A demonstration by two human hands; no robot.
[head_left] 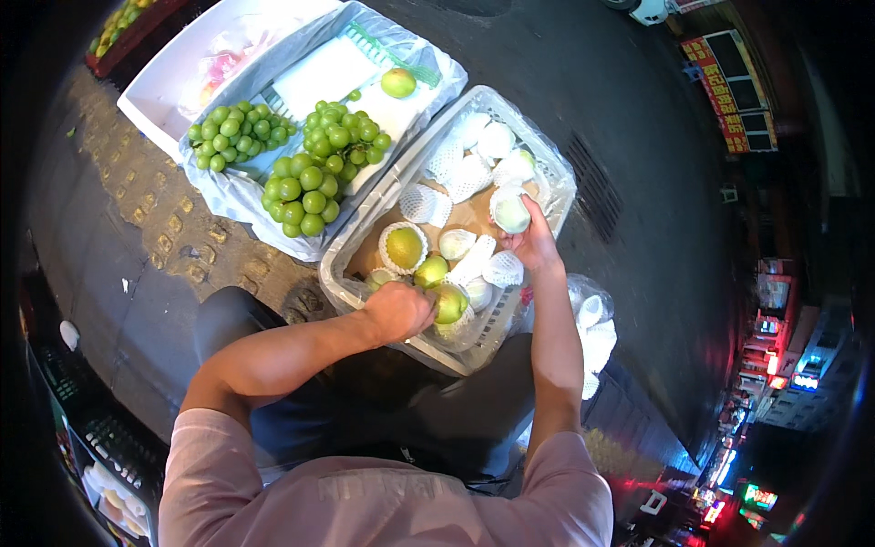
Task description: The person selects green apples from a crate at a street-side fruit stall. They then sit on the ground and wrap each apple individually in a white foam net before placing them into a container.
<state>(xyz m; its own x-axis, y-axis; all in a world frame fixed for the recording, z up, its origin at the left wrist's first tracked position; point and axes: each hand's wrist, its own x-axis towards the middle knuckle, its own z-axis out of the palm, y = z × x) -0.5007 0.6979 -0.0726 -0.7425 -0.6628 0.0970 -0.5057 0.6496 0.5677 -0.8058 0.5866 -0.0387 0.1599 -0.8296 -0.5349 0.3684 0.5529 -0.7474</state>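
A white plastic crate lined with clear film stands before my knees. My right hand is closed round a pale green fruit in a white foam net, over the crate's right side. Down at the near left rim, my left hand is curled closed, knuckles up. Its fingertips are hidden, so what they grip does not show. Beside it lies a bare yellow-green round fruit, with another green fruit just behind. A yellow-green fruit sits in an opened foam net.
Several foam-netted fruits fill the crate's far end. To the left, a film-lined tray holds green grapes and one green fruit. A white bin stands beyond it. A bag of white foam nets lies by my right knee.
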